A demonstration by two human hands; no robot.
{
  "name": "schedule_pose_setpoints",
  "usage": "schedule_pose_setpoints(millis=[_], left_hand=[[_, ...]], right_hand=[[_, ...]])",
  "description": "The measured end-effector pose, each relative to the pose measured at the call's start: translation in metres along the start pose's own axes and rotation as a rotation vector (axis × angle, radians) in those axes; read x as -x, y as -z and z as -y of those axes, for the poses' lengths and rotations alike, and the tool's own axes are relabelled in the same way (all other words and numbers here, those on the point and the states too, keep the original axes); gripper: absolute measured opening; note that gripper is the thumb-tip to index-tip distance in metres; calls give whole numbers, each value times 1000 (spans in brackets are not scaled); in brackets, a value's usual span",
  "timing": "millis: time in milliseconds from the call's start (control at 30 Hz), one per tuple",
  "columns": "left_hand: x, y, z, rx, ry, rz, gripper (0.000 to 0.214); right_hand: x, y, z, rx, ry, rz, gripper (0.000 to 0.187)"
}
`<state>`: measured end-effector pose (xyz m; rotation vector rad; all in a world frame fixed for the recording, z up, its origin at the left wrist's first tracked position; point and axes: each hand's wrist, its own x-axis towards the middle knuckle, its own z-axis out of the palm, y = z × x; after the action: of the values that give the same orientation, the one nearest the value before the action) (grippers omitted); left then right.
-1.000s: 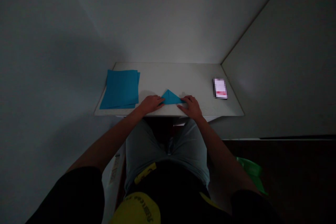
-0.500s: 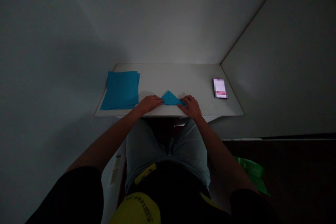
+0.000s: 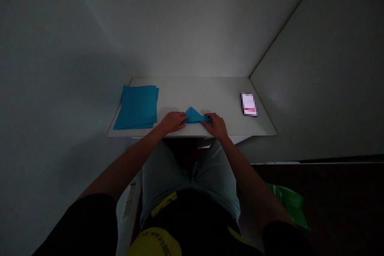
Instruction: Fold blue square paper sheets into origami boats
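A small blue paper folded into a triangle (image 3: 195,115) lies near the front edge of a white table (image 3: 210,92). My left hand (image 3: 173,121) rests at the triangle's left corner, fingers curled and pinching the paper. My right hand (image 3: 215,125) holds the right corner, its fingertips pressed on the paper's edge. The triangle's lower edge is partly hidden by my fingers. The room is dim.
A stack of flat blue paper sheets (image 3: 137,106) lies at the table's left end. A phone (image 3: 249,104) with a lit screen lies at the right end. Walls close in behind and to the right. A green object (image 3: 286,204) sits on the floor at my right.
My hands have drawn a little closer together at the triangle's corners, and the paper looks narrower. The view has shifted slightly downward.
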<state>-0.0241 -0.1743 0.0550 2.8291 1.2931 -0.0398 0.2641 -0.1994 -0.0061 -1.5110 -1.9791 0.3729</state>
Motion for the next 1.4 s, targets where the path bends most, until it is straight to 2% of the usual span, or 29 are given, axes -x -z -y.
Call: schedule_pose_setpoints(millis=[133,200,300,367,433,533,600,667,767,900,1000,1167,1267,1400], left_hand=[[-15,-3,-15,-1,175,-12,60],[-21,-8,-23,27,239,-14,57],[-25,-18,-35,127,304,-55,50],[-25,-24,-43,231,358,-133,52],[-25,-30,-51,363,411,-247,55],[-27,-40,-57,574,423,-440,56],[-27,-46,-54,693,411,-537,55],[-25,-52,-45,784,416,-585,51],[-15,-56,-30,840,424,-576,37],[1,-54,-20,741,382,-508,27],[5,-48,-23,595,292,-430,34],[7,-42,-35,391,50,-255,47],[10,-43,-38,368,22,-221,49],[13,-47,-37,397,23,-254,41]], right_hand=[[-3,-6,3,-154,-87,-36,51],[-5,-13,6,-262,-132,-65,59],[-8,-27,14,-433,-191,-155,88],[-10,-37,20,-499,-198,-202,102],[-10,-45,25,-481,-176,-193,98],[-11,-47,30,-324,-95,-145,72],[-11,-42,29,-227,-44,-135,60],[-12,-35,26,-206,-20,-135,52],[-13,-23,18,-225,-1,-119,44],[-9,-8,4,-80,105,-27,37],[0,4,-4,46,185,43,36],[14,15,-4,117,323,207,51],[21,13,1,154,368,273,52],[30,11,4,150,322,220,47]])
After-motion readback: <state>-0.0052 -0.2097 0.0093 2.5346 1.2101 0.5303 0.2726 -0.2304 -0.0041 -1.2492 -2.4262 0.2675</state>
